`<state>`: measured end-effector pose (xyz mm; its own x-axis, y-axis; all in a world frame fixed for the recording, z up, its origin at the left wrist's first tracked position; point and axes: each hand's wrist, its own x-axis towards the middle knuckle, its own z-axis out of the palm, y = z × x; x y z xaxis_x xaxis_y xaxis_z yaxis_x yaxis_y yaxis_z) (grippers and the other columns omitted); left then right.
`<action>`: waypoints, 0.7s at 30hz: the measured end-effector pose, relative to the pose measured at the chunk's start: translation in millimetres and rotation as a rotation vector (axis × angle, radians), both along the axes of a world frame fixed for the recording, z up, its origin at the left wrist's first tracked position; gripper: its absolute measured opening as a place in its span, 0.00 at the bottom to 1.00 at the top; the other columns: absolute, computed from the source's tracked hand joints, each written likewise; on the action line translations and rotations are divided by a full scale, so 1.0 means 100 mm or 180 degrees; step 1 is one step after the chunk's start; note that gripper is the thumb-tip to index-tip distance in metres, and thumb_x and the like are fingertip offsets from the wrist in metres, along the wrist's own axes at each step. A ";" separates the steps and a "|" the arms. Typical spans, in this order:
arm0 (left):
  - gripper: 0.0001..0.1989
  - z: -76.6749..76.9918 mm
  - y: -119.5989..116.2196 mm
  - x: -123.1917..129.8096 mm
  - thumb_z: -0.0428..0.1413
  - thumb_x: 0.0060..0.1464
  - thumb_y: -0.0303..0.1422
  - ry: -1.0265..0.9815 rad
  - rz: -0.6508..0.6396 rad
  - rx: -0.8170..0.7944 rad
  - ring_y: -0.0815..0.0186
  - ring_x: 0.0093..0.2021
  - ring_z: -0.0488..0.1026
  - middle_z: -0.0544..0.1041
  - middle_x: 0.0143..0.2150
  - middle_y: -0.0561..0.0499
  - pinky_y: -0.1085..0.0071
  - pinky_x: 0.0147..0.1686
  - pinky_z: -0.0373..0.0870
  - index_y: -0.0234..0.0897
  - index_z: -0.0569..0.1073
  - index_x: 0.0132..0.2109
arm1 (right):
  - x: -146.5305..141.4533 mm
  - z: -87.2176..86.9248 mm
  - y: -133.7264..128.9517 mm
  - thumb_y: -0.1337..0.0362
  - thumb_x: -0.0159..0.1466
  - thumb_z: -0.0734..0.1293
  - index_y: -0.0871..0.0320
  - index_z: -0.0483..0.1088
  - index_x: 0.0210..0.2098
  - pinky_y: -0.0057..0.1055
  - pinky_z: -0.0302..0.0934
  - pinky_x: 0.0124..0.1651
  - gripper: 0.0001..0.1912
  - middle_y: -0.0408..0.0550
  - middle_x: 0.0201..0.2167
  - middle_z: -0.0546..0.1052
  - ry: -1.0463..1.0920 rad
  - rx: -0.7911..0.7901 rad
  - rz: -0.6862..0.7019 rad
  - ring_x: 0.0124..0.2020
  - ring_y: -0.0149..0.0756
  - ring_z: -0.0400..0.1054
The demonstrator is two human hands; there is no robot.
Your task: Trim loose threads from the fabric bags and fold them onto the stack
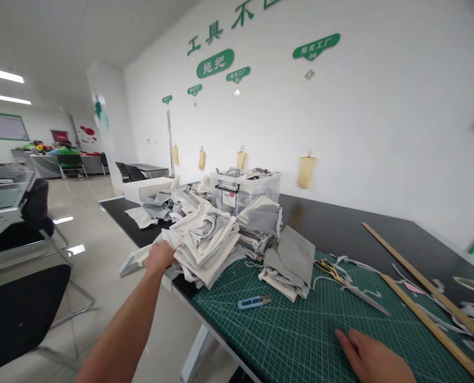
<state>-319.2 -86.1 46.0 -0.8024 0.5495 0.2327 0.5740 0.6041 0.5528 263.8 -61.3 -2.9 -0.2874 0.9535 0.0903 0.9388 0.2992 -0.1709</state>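
Note:
My left hand (159, 256) is closed on a pale cloth piece (172, 239) at the left side of a stack of folded cream and grey cloths (211, 250). The stack lies at the table's near edge, partly on a green cutting mat (237, 332). My right hand (374, 357) is low over the mat at the bottom right, loosely curved, with nothing visible in it. Its lower part is cut off by the frame. Between the hands lie blue thread snips (254, 302) and a folded grey cloth (290, 263). Large scissors (350, 284) with yellow handles rest farther right.
Behind the stack stands a clear plastic bin (247, 191) full of scraps, beside a loose cloth heap (161, 205). Wooden strips (428, 319) and white cloth strips cover the mat's right side. Black chairs (25, 314) stand left of the table. A person (67, 154) sits far back.

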 end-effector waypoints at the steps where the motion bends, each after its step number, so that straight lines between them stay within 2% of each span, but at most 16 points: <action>1: 0.19 -0.01 0.01 -0.01 0.56 0.59 0.40 -0.0077 0.0090 -0.0186 0.58 0.51 0.72 0.72 0.54 0.44 0.53 0.49 0.72 0.36 0.70 0.54 | 0.00 0.00 -0.01 0.52 0.70 0.53 0.52 0.69 0.25 0.38 0.59 0.34 0.23 0.50 0.27 0.79 -0.0008 0.0027 0.0006 0.31 0.48 0.75; 4: 0.18 -0.01 0.06 -0.06 0.56 0.59 0.39 -0.0229 0.0238 -0.0459 0.58 0.51 0.72 0.73 0.54 0.44 0.54 0.49 0.72 0.35 0.70 0.53 | 0.00 0.01 -0.02 0.52 0.70 0.53 0.53 0.69 0.25 0.38 0.58 0.33 0.23 0.50 0.27 0.79 -0.0013 0.0067 0.0007 0.31 0.48 0.75; 8: 0.18 0.06 0.09 -0.16 0.56 0.60 0.39 -0.0241 0.0333 -0.0455 0.59 0.50 0.73 0.73 0.53 0.45 0.55 0.48 0.72 0.35 0.71 0.53 | -0.01 0.00 0.00 0.52 0.70 0.52 0.53 0.68 0.25 0.38 0.58 0.33 0.23 0.50 0.26 0.79 -0.0042 -0.0011 -0.0001 0.31 0.49 0.75; 12: 0.17 0.07 0.11 -0.23 0.55 0.60 0.39 -0.0120 0.0282 -0.0174 0.59 0.50 0.73 0.74 0.53 0.45 0.55 0.49 0.72 0.35 0.71 0.53 | -0.02 0.02 0.00 0.51 0.70 0.51 0.53 0.67 0.26 0.39 0.58 0.34 0.23 0.49 0.27 0.79 -0.0099 -0.0131 -0.0006 0.32 0.49 0.75; 16: 0.16 0.01 0.14 -0.24 0.55 0.60 0.39 -0.0060 0.0261 0.0197 0.60 0.48 0.74 0.74 0.51 0.45 0.56 0.47 0.73 0.35 0.71 0.52 | -0.04 0.05 -0.01 0.51 0.71 0.51 0.53 0.66 0.26 0.39 0.57 0.34 0.23 0.49 0.28 0.78 -0.0167 -0.0169 -0.0047 0.33 0.50 0.75; 21: 0.16 -0.02 0.19 -0.21 0.55 0.61 0.39 0.0129 0.0331 0.0865 0.60 0.48 0.74 0.74 0.51 0.45 0.56 0.48 0.73 0.35 0.71 0.52 | -0.04 0.06 -0.02 0.51 0.71 0.51 0.53 0.66 0.26 0.39 0.56 0.34 0.24 0.49 0.28 0.78 -0.0175 -0.0165 -0.0060 0.33 0.50 0.75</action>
